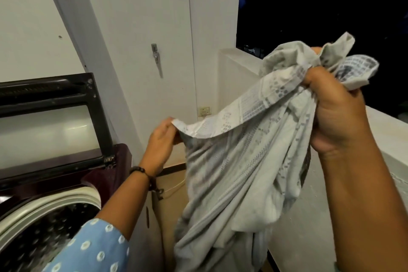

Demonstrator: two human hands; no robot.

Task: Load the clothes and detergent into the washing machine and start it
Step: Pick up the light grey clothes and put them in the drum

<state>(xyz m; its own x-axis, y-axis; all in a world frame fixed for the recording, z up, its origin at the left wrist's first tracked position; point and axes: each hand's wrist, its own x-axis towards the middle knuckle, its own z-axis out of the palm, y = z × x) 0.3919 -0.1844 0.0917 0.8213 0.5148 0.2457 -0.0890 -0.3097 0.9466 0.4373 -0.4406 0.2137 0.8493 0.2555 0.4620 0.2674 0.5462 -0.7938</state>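
Now both hands grip cloth [238, 172], washer [55, 212] open

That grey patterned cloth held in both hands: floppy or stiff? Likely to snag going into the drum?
Probably floppy: the grey cloth sags between the left hand and right hand. Likely light, as a pinch holds its edge. Trailing folds might catch the drum rim.

No readable text, label, brand or number anywhere; the grey cloth [242, 161] carries only a woven block pattern, no letters on it.
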